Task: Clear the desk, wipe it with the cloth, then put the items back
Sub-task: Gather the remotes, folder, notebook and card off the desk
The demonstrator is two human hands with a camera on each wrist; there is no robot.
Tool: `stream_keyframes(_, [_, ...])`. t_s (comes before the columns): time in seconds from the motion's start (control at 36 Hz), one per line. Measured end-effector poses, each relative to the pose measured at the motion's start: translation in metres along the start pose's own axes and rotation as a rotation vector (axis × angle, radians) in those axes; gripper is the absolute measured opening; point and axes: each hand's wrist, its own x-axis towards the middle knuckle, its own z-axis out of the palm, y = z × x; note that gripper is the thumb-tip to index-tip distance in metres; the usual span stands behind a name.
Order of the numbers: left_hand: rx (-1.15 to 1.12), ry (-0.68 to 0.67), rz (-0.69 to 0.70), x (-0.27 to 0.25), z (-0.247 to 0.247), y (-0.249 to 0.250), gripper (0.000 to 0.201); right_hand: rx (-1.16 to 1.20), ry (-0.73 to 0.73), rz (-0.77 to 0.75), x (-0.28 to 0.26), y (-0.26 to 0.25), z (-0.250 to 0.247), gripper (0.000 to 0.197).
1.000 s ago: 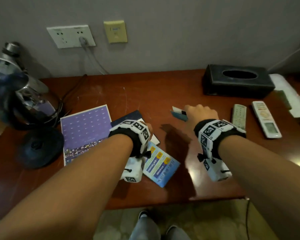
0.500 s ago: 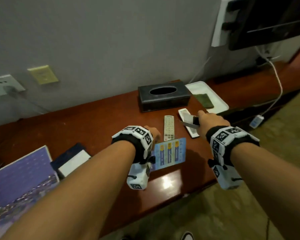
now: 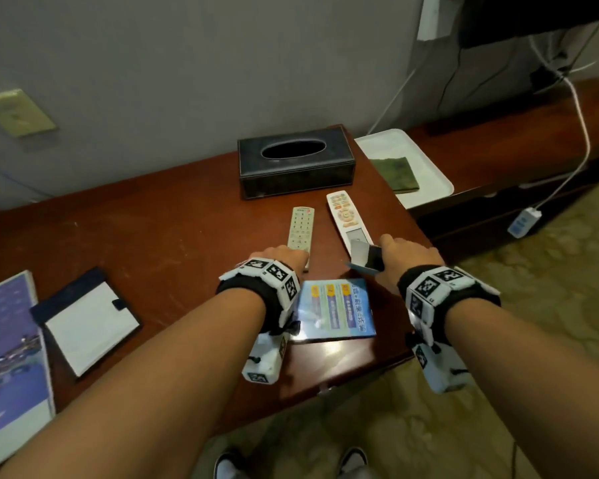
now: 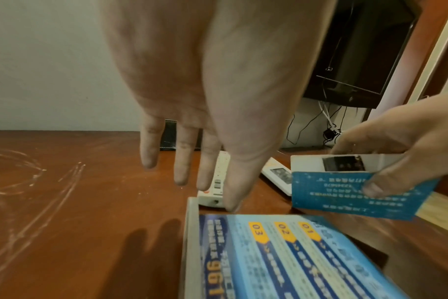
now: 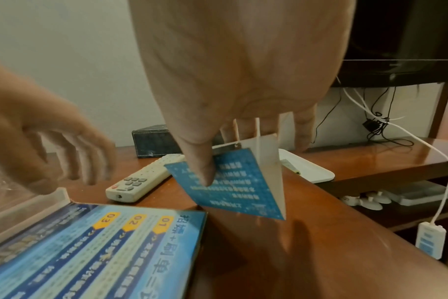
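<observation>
Head view: red-brown desk (image 3: 153,236) against a grey wall, seen from its front edge.
Left hand (image 3: 284,259): fingers straight and spread, holding nothing, over the near end of the grey remote (image 3: 301,229); whether they touch cannot be told.
Right hand (image 3: 407,259): thumb and fingers pinch a blue card (image 5: 238,186), lifted off the desk near its right edge.
White remote (image 3: 344,216): flat beside the grey one, in front of the black tissue box (image 3: 294,167).
Blue sign (image 3: 336,309): flat at the front edge, between the wrists.
Cloth (image 3: 395,174): green, folded, on the white tray (image 3: 388,146) just past the desk's right edge.
</observation>
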Motion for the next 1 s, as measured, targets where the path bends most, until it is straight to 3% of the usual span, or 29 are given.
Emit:
stream_keyframes(0.19, [-0.066, 0.049, -0.070, -0.018, -0.026, -0.014, 0.043, -0.059, 0.010, -0.039, -0.007, -0.005, -0.028, 0.079])
stream_keyframes(0.36, [-0.166, 0.205, -0.169, -0.071, -0.078, -0.084, 0.039, -0.100, 0.110, -0.182, -0.020, -0.062, -0.106, 0.058])
stream_keyframes(0.47, [-0.166, 0.319, -0.254, -0.112, -0.097, -0.156, 0.040, -0.140, 0.167, -0.311, -0.035, -0.134, -0.146, 0.056])
stream_keyframes(0.58, [-0.159, 0.350, -0.354, -0.156, -0.100, -0.231, 0.040, -0.146, 0.207, -0.438, -0.057, -0.218, -0.164, 0.049])
stream_keyframes(0.78, [-0.195, 0.386, -0.504, -0.214, -0.056, -0.340, 0.044, -0.093, 0.225, -0.528, -0.087, -0.349, -0.145, 0.052])
stream_keyframes(1.0, [-0.358, 0.229, -0.671, -0.226, 0.074, -0.400, 0.064, -0.090, 0.069, -0.558, -0.101, -0.444, -0.052, 0.048])
